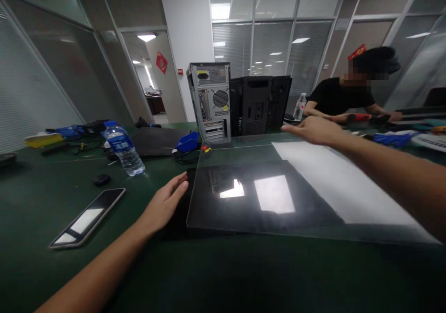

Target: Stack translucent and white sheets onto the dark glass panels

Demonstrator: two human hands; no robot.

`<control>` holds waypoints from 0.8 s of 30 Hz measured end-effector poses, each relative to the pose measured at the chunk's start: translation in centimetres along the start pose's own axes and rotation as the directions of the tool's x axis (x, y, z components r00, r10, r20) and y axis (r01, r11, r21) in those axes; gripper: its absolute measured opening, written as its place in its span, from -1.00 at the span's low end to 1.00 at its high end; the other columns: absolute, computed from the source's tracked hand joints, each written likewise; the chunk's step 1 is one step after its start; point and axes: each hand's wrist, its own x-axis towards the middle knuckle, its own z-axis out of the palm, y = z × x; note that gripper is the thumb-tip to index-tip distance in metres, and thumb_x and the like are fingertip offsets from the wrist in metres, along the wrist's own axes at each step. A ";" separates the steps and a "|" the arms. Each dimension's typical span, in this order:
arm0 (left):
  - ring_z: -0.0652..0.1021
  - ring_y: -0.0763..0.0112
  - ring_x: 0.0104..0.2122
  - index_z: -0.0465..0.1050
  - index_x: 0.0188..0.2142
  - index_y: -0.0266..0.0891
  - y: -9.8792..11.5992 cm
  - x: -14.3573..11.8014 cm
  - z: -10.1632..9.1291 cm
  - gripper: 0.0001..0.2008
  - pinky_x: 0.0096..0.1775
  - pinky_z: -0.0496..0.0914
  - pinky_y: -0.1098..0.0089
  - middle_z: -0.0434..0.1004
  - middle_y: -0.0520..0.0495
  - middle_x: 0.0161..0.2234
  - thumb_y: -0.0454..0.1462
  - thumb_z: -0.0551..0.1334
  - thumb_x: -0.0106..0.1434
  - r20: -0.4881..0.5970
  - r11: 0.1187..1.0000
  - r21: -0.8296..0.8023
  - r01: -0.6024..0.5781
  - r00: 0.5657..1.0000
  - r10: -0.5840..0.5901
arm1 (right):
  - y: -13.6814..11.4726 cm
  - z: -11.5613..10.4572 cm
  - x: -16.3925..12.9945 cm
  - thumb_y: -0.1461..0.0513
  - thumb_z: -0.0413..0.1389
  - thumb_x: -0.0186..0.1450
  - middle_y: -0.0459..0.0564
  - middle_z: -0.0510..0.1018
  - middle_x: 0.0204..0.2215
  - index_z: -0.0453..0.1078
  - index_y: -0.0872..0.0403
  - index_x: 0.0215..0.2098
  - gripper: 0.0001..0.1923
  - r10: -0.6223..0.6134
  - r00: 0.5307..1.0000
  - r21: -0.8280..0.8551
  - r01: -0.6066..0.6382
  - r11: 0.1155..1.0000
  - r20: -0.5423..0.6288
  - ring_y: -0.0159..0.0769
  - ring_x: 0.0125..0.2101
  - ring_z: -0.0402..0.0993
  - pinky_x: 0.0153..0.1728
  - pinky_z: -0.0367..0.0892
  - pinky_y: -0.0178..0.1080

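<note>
A clear, glossy sheet (240, 155) lies on the table, with ceiling lights mirrored in it. Beneath its left part is a dark flat panel (223, 215); a white sheet (324, 178) shows at its right. My left hand (166, 204) rests at the left, fingers outstretched by the edge of the dark panel and holding nothing. Over the far right side reaches my right hand (311, 131), its foremost finger extended leftward. The other fingers of that hand are partly hidden, and no held thing shows. Whether its fingertips touch the clear sheet cannot be told.
A phone (88, 218), a round black object (101, 179) and a water bottle (123, 148) are at left. A computer case (211, 101) and black cases (258, 104) stand behind the sheet. At right, a person in black (334, 97) leans over the table near another bottle (299, 106).
</note>
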 end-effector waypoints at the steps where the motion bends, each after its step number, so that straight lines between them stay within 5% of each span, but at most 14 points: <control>1: 0.37 0.14 0.18 0.19 0.26 -0.28 -0.6 0.2 0.0 -0.34 0.21 0.20 0.09 0.35 -0.23 0.20 0.06 0.05 0.32 0.019 1.000 0.006 0.003 1.000 -0.003 | -2.0 1.7 0.3 -0.31 -0.21 0.25 0.24 0.51 -0.41 0.47 0.29 -0.43 -0.14 -0.005 0.997 0.002 0.005 1.000 0.083 -0.21 -0.28 0.48 -0.13 0.29 -0.09; 5: 0.33 0.08 0.21 0.21 0.25 -0.28 -2.3 0.5 -0.2 -0.33 0.24 0.10 -0.03 0.35 -0.26 0.20 0.07 0.05 0.30 0.058 0.966 0.255 -0.037 0.998 0.023 | -7.2 8.5 0.9 -0.40 -0.12 0.12 0.22 0.53 -0.41 0.51 0.21 -0.42 -0.13 -0.018 0.963 0.027 0.012 1.000 0.269 -0.17 -0.35 0.49 -0.22 0.32 -0.13; 8: 0.16 0.02 0.29 0.23 0.24 -0.34 -3.1 0.2 -0.2 -0.32 0.26 -0.06 -0.12 0.17 -0.33 0.29 0.07 0.03 0.30 0.135 0.864 0.492 -0.104 0.990 0.043 | -8.6 12.0 0.7 -0.42 -0.17 0.12 0.23 0.54 -0.35 0.53 0.16 -0.37 -0.12 -0.036 0.956 0.040 0.026 0.999 0.291 -0.11 -0.32 0.49 -0.26 0.34 -0.13; 11: 0.10 0.00 0.31 0.15 0.29 -0.40 -3.6 -0.6 -0.1 -0.27 0.25 0.02 -0.08 0.06 -0.40 0.32 0.09 -0.03 0.32 0.170 0.798 0.589 -0.127 0.985 0.031 | -9.3 14.5 -0.2 -0.38 -0.21 0.17 0.22 0.54 -0.31 0.52 0.12 -0.33 -0.16 -0.059 0.964 0.042 0.050 0.998 0.258 -0.06 -0.25 0.48 -0.23 0.33 -0.10; 24: 0.17 -0.26 0.24 0.06 0.34 -0.21 -0.6 -4.7 1.8 0.07 0.11 0.28 -0.14 -0.06 -0.41 0.35 0.34 0.13 -0.01 0.198 0.720 0.691 -0.064 0.975 -0.103 | -9.4 17.4 -0.9 -0.15 -0.11 0.30 0.32 0.45 -0.14 0.49 0.19 -0.30 -0.38 -0.129 0.979 -0.004 0.132 0.991 0.160 0.03 -0.02 0.32 0.01 0.21 -0.01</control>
